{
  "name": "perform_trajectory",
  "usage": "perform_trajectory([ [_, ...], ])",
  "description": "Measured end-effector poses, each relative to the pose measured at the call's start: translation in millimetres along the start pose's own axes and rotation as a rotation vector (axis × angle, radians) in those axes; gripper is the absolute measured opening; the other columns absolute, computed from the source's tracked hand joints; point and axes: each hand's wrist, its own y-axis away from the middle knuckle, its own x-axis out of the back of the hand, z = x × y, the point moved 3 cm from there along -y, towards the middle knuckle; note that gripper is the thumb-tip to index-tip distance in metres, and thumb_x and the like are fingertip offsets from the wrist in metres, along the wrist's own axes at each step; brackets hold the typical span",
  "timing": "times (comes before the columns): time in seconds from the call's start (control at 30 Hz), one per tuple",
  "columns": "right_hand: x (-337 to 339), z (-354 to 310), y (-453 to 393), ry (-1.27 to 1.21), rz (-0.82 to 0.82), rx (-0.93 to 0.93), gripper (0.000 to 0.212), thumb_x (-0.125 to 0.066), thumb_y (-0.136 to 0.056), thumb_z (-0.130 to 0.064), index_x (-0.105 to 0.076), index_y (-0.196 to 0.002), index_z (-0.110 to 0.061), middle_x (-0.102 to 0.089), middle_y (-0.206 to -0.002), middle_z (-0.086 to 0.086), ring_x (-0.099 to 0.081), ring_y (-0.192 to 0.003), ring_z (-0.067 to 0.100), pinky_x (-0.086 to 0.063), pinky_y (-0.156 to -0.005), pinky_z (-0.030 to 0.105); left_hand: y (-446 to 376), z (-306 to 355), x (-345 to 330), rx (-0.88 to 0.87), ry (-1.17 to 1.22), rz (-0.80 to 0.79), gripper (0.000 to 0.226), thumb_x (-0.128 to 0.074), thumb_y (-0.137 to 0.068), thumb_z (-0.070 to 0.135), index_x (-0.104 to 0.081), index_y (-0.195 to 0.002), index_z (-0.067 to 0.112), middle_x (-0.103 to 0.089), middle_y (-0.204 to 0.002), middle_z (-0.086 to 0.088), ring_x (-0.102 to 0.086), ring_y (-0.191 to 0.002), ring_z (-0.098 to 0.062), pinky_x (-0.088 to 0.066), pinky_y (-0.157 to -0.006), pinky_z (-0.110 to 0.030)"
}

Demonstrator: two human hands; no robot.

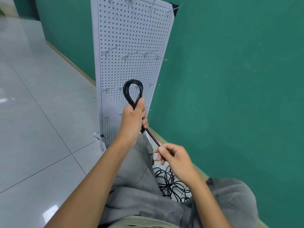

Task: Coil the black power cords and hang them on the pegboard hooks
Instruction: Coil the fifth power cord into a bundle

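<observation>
My left hand [132, 119] grips a coiled black power cord [126, 91] whose loop stands up in front of the white pegboard [131, 38]. A straight run of the same cord leads down and right to my right hand [172, 157], which pinches it between thumb and fingers. Several metal hooks [130, 55] stick out of the pegboard in rows, all bare. A tangle of black cords [169, 183] lies on the floor between my knees.
The pegboard stands on a white foot [100, 139] against a green wall [230, 79]. Pale floor tiles [41, 120] spread to the left. My grey trouser legs [139, 178] fill the lower middle of the view.
</observation>
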Motion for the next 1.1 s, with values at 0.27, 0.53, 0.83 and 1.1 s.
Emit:
perform_trajectory([
  [0.27,15.2,-29.3,11.9,0.036,0.077,0.073,0.03,-0.057,-0.099,-0.007,-0.068,-0.073,-0.014,-0.051,-0.055,-0.018,-0.038,-0.055,0.005,-0.032,-0.055,0.015,7.4,-18.1,-14.7,-0.047,-0.248,-0.128,0.03,-0.049,-0.108,0.022,-0.038,-0.08,0.019,-0.031,-0.062,0.003,-0.027,-0.048,-0.008,-0.024,-0.047,-0.02],
  [0.53,38.0,-40.3,1.0,-0.024,0.233,0.134,0.032,-0.058,-0.095,0.0,-0.066,-0.066,-0.01,-0.061,-0.062,-0.004,-0.046,-0.06,0.011,-0.039,-0.06,0.025,31.4,-38.8,-48.6,-0.007,-0.296,-0.314,0.028,-0.055,-0.106,0.022,-0.048,-0.079,0.018,-0.05,-0.057,0.008,-0.042,-0.05,-0.008,-0.037,-0.052,-0.021],
  [0.83,49.5,-39.3,3.4,-0.228,0.161,0.152,0.01,-0.051,-0.1,0.005,-0.054,-0.092,0.002,-0.061,-0.051,-0.002,-0.056,-0.051,0.003,-0.046,-0.065,0.012,46.4,-35.0,-55.8,0.202,-0.094,-0.428,0.034,-0.055,-0.106,0.037,-0.051,-0.077,0.018,-0.055,-0.055,-0.002,-0.05,-0.049,-0.016,-0.042,-0.049,-0.019],
  [1.1,39.8,-11.0,6.1,-0.253,0.204,0.099,0.035,-0.049,-0.107,-0.028,-0.064,-0.087,-0.003,-0.059,-0.073,0.01,-0.053,-0.074,0.019,-0.046,-0.08,0.037,35.8,-15.4,-43.2,0.209,0.035,-0.425,0.033,-0.05,-0.107,0.04,-0.045,-0.083,0.017,-0.05,-0.059,-0.002,-0.045,-0.05,-0.015,-0.036,-0.052,-0.022],
])
